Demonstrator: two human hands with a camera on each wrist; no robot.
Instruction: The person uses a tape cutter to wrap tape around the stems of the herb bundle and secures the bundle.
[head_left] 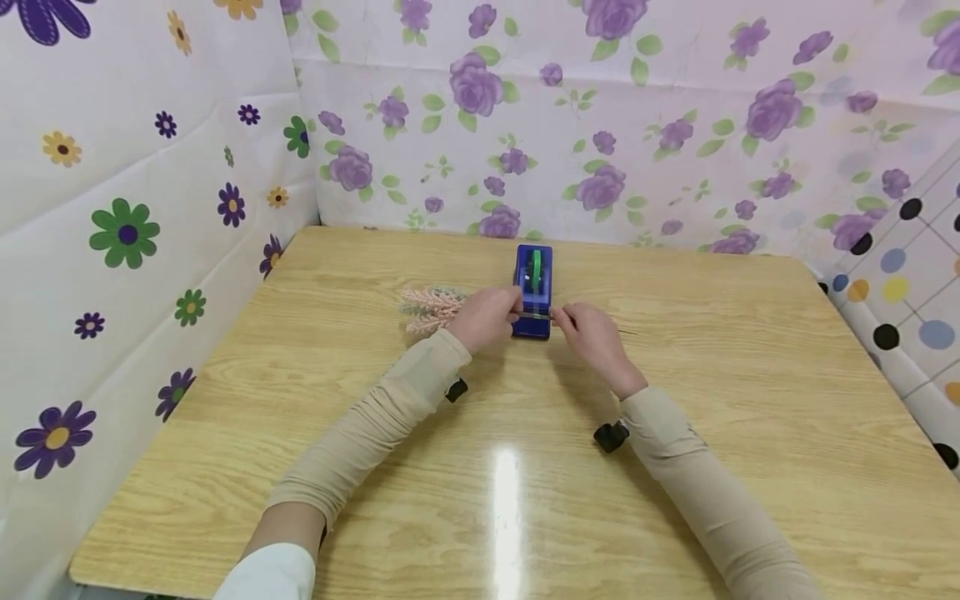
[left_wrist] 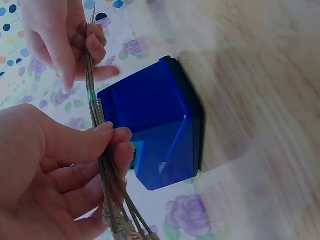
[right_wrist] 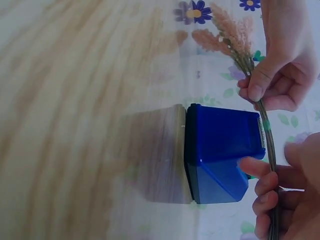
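A bunch of artificial flowers (head_left: 431, 310), with pink feathery heads and thin dark stems (right_wrist: 270, 145), lies across the front of a blue tape dispenser (head_left: 532, 329). My left hand (head_left: 483, 321) pinches the stems between thumb and fingers, below the flower heads. On the dispenser's other side, my right hand (head_left: 596, 342) curls its fingers round the lower stems. Between the hands, a strip of green tape (left_wrist: 91, 95) sits on the stems, right at the serrated cutter (left_wrist: 99, 106). A green tape roll (head_left: 536, 271) is mounted in the dispenser.
The wooden table (head_left: 420, 492) reaches back to a flower-patterned covering (head_left: 420, 108). Another patterned covering stands along the left side, and a dotted one (head_left: 911, 292) at the right. Dark wrist cameras (head_left: 611, 436) hang under both sleeves.
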